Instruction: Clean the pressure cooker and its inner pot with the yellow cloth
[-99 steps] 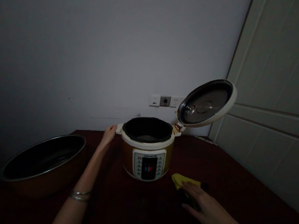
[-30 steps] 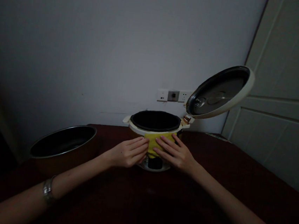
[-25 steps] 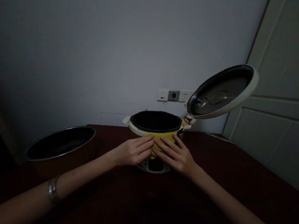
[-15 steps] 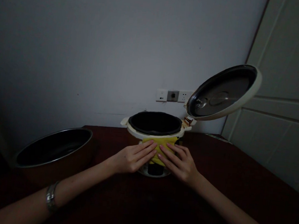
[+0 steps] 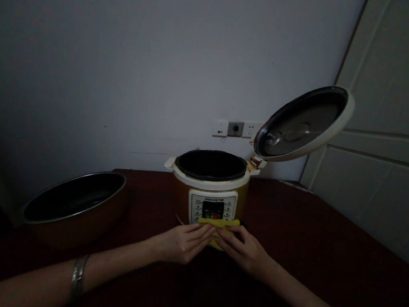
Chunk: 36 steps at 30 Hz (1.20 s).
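An orange and white electric cooker (image 5: 210, 189) stands on the dark red table (image 5: 308, 240) with its lid (image 5: 303, 124) swung up to the right. A yellow cloth (image 5: 219, 224) lies against the bottom of its front control panel. My left hand (image 5: 185, 241) and my right hand (image 5: 244, 249) press side by side on the cloth, fingers stretched out flat and close together. A bracelet sits on my left wrist.
A wide dark metal pot (image 5: 72, 206) stands at the table's left. A white wall with a socket strip (image 5: 234, 128) is behind the cooker. A pale door (image 5: 386, 142) stands at the right.
Both hands have slid the yellow cloth down the cooker's front, from just under the rim to the bottom of the control panel, which now shows. Earlier the cloth lay on the table.
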Available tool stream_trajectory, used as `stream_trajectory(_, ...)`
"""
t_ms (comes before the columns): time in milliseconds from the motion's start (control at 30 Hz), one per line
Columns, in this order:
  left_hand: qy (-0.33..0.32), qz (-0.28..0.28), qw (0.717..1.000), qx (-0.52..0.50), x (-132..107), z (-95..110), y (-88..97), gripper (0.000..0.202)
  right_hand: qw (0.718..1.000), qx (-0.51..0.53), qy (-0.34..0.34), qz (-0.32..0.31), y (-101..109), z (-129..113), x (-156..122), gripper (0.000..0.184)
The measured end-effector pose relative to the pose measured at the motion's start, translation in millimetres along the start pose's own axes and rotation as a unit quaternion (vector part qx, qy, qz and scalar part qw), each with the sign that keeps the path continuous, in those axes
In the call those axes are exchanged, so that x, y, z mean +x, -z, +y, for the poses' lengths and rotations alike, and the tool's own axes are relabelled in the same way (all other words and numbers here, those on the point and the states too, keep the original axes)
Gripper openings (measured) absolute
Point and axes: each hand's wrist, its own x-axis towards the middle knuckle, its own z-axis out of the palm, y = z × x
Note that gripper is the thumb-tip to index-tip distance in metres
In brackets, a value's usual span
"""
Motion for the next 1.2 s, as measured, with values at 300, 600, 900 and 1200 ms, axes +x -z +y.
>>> stream_trajectory(300,0.000,0.018,1.000,0.023,27,-33,17.1,0.027,0.996,-0.049,0.058,0.050,31,31,27,0.024)
stream_trajectory(600,0.026,0.025,0.998,0.051,53,-51,25.6,0.029,0.996,0.002,0.007,0.087,38,53,29,0.035)
stream_trajectory(900,-0.017,-0.010,0.999,0.030,35,1,-9.8,0.028,0.998,0.040,-0.037,0.018,4,15,-19,0.025)
stream_trajectory(1200,-0.020,-0.001,1.000,0.021,32,-18,0.6,0.028,0.999,-0.019,0.007,0.031,15,25,3,0.019)
